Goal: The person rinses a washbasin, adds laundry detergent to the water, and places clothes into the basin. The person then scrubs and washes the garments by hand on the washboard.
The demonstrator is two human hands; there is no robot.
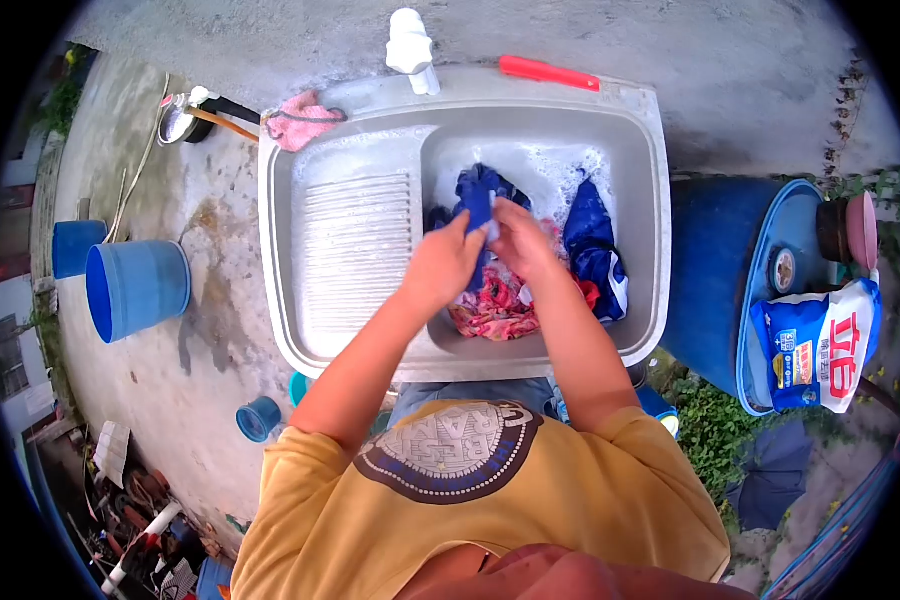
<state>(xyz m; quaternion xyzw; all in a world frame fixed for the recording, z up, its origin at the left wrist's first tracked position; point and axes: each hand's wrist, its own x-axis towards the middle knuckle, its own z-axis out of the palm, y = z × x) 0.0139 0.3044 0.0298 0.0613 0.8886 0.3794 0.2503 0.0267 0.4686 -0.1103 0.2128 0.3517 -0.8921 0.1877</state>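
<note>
Over the basin of a grey laundry sink [660,260], my left hand [443,262] is closed round a wet blue garment [478,193]. My right hand [522,241] presses in on the same garment from the other side, its fingers curled against the cloth. Below both hands lies a red and pink patterned cloth [498,308], bunched in the basin. Another blue garment with white parts [592,230] rests along the basin's right side. Suds float on the water around them. The ridged washboard [357,250] left of my hands is wet and soapy.
A white tap [410,50], a red-handled tool [548,72] and a pink rag [305,120] sit along the sink's back edge. To the right, a blue barrel [715,270] carries a detergent bag [820,345]. Blue buckets [140,290] stand on the concrete at left.
</note>
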